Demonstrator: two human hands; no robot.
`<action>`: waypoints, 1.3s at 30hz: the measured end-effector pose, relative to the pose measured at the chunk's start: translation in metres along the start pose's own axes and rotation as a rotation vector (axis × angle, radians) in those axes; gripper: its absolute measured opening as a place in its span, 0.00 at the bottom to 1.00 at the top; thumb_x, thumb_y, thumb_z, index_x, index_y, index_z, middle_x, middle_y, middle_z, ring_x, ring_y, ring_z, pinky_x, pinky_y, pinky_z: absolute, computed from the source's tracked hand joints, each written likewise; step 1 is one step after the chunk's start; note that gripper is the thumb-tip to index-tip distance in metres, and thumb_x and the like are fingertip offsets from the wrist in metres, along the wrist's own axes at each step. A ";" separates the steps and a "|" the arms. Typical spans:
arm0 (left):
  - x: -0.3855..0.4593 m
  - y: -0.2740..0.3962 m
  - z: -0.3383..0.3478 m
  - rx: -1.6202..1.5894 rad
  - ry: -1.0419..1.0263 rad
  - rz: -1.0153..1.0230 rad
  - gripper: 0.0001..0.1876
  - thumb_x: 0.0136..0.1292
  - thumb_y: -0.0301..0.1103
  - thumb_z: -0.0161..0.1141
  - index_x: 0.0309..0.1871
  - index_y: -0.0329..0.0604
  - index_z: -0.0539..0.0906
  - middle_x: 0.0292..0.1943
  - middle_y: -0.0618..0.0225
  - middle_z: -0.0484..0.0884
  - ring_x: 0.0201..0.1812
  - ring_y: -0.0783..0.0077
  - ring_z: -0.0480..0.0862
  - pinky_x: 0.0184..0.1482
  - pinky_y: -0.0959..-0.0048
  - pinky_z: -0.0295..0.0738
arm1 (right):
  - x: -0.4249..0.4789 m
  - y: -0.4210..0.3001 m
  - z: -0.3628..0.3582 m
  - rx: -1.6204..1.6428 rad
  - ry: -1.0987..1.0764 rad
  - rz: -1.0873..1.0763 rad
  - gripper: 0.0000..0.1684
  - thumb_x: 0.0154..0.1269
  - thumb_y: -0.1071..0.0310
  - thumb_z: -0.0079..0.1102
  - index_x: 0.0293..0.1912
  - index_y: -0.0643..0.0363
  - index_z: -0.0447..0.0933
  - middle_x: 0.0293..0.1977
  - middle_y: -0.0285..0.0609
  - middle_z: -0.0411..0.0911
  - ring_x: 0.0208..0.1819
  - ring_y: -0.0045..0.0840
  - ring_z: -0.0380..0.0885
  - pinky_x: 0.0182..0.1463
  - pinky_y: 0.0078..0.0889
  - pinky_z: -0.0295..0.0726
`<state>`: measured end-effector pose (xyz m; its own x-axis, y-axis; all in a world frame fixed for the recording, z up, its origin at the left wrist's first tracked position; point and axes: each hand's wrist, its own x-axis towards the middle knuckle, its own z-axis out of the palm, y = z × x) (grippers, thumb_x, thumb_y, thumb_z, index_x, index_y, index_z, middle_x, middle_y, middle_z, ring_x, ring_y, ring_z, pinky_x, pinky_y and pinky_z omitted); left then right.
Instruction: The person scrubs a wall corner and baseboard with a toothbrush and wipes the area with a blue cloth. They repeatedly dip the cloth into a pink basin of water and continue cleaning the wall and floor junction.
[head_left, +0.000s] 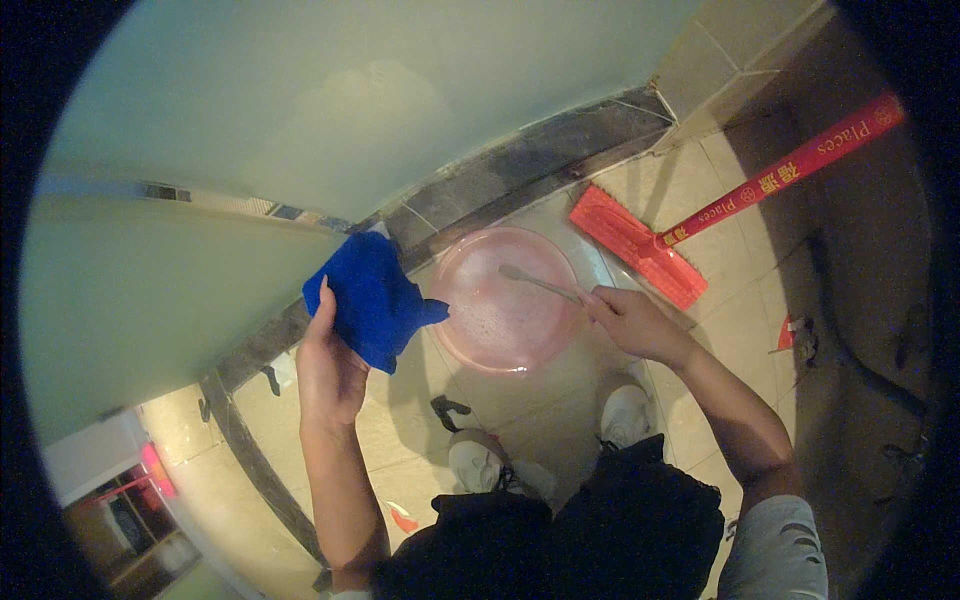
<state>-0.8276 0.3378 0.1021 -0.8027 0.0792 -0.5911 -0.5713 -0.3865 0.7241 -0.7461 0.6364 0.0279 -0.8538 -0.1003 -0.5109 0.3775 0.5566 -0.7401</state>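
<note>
A blue cloth (371, 296) lies spread over the palm of my left hand (330, 367), with my thumb on top of it. One corner of the cloth hangs towards a pink plastic basin (517, 367) of foamy water (502, 315) on the floor. My right hand (637, 322) grips the end of a slim toothbrush-like brush (544, 284). The brush reaches over the basin, and its head appears above the foam; whether it touches the water I cannot tell. Most of my left fingers are hidden beneath the cloth.
A red broom (637, 247) with a long printed handle (787, 172) rests at the right. Frosted glass panels (300, 97) stand on a dark tiled kerb (525, 165). My white shoes (476, 465) are just below the basin. Dark scraps (448, 412) and a hose (847, 345) lie on the tiles.
</note>
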 end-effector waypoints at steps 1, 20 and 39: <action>0.000 0.001 -0.003 0.007 0.006 0.006 0.25 0.69 0.45 0.45 0.61 0.36 0.63 0.55 0.57 0.72 0.52 0.63 0.77 0.53 0.65 0.74 | 0.003 0.005 0.005 0.203 -0.005 -0.034 0.19 0.68 0.55 0.42 0.37 0.61 0.72 0.23 0.43 0.73 0.24 0.37 0.73 0.33 0.35 0.73; 0.013 0.034 0.000 0.080 0.042 0.171 0.23 0.70 0.47 0.39 0.59 0.40 0.68 0.56 0.62 0.73 0.57 0.65 0.72 0.60 0.64 0.64 | 0.121 -0.213 0.116 1.167 0.574 -0.216 0.26 0.73 0.48 0.25 0.31 0.59 0.61 0.21 0.35 0.60 0.24 0.22 0.60 0.30 0.28 0.63; 0.031 -0.003 -0.015 -0.002 0.009 0.199 0.26 0.71 0.48 0.32 0.64 0.40 0.62 0.63 0.61 0.65 0.63 0.61 0.64 0.66 0.61 0.54 | 0.160 -0.208 0.162 1.384 0.578 -0.096 0.33 0.68 0.37 0.23 0.22 0.53 0.58 0.13 0.33 0.59 0.10 0.19 0.61 0.13 0.23 0.62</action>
<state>-0.8483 0.3276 0.0765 -0.8981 -0.0071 -0.4397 -0.4013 -0.3954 0.8262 -0.9033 0.3706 0.0288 -0.7898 0.4236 -0.4436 0.0628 -0.6636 -0.7455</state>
